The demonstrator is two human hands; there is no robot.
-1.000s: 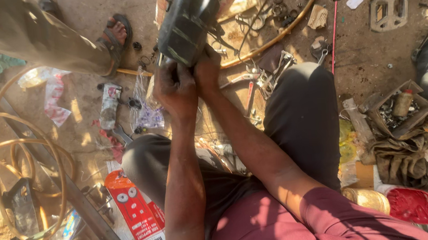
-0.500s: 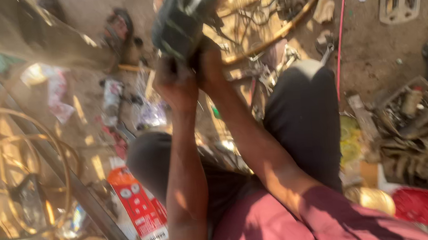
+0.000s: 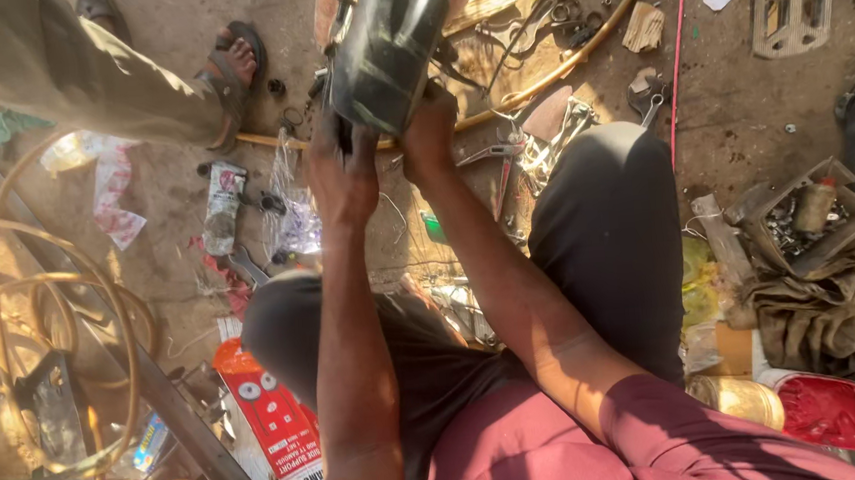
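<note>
I hold a dark, dusty machine part (image 3: 386, 42) up in front of me, over the dirt floor. My left hand (image 3: 340, 171) grips its lower left edge. My right hand (image 3: 430, 130) grips its lower right corner. Both arms reach forward between my knees, which are in black trousers. The part's far end is cut off by the top of the view. Below it lie pliers and wrenches (image 3: 531, 138) on the ground.
Another person's leg and sandalled foot (image 3: 226, 79) stand at the upper left. Coiled yellow hose (image 3: 42, 327) lies left. A red box (image 3: 275, 421), a tray of small metal parts (image 3: 808, 223), a rag (image 3: 814, 313) and a red lid (image 3: 828, 407) surround me.
The view shook and blurred, then steadied. The part and both hands stay in nearly the same place, shifted slightly left and down in view.
</note>
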